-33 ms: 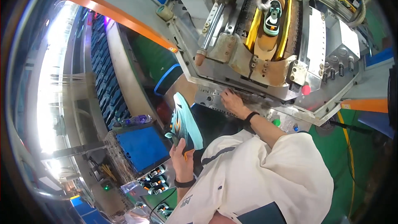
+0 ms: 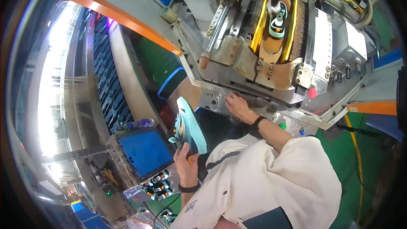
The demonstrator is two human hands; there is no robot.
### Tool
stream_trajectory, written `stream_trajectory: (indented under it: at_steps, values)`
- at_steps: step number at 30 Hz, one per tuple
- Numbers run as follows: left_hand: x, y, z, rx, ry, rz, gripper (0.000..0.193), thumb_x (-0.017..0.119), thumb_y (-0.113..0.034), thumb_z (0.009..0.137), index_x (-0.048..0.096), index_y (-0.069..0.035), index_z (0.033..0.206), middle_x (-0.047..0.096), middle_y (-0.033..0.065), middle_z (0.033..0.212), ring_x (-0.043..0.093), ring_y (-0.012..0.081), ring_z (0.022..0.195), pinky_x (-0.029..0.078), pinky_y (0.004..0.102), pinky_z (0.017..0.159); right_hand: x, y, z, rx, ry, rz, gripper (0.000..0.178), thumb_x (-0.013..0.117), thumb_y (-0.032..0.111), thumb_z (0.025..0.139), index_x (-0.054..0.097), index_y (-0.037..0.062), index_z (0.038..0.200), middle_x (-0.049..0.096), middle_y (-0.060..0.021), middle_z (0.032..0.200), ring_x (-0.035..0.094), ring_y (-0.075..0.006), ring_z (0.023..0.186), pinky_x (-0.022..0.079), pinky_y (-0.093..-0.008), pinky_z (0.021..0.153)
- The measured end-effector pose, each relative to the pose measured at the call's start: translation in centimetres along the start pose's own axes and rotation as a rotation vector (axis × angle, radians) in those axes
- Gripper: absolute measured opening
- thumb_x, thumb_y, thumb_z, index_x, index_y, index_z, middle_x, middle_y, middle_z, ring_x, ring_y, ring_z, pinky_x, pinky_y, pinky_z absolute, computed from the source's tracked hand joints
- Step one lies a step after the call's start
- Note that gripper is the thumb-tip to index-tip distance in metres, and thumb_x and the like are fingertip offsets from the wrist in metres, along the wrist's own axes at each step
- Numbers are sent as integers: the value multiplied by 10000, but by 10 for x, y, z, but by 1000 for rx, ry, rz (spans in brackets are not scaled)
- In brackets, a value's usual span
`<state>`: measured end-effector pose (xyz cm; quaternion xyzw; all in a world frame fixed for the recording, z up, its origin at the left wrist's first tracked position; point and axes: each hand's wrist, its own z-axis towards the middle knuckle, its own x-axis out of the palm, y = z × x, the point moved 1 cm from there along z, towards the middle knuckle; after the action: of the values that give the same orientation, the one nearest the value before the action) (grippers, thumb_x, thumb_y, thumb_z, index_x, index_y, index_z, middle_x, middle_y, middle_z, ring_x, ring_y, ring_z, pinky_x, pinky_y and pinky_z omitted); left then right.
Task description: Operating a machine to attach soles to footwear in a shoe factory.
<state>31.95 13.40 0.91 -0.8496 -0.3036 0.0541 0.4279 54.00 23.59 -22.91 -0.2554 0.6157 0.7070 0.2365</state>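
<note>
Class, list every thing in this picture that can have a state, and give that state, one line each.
Left hand: grip closed around a turquoise shoe.
Turquoise shoe: held up, off any surface.
Right hand: resting on the machine's front panel, holding nothing.
Shoe in machine: mounted under the press.
</note>
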Motion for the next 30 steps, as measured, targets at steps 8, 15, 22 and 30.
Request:
stream_trajectory:
  at_steps: [8,15,22,30]
  values:
    - [-2,3,5,60,169,-104,284,670,-88,872,613,16,1129,632,101,1017,628,216,905,518,293,715,-404,123,117,-536,-1149,-271,259,674,92,849,628,32,1097,654,-90,1068,620,-186,925,508,-307,789]
    - [1,21,-11,103,114,-83,266,649,-189,897,606,20,1056,666,99,1014,659,209,875,521,318,714,-507,127,214,-13,-936,155,486,756,265,724,613,-25,1087,688,-190,935,662,-322,908,526,-408,791]
    - [-28,43,-26,185,96,-81,207,644,-177,907,629,-9,1027,661,96,1000,656,220,888,534,341,746,-500,116,209,-149,-1139,-96,287,728,210,807,644,11,997,684,-123,901,644,-230,813,506,-350,700]
    - [-102,68,-40,256,-28,-43,441,589,157,822,612,-30,1221,618,137,1095,623,262,1015,559,357,761,-443,165,134,-675,-1091,221,239,598,110,924,660,24,1139,657,-115,1157,636,-230,1037,487,-327,961]
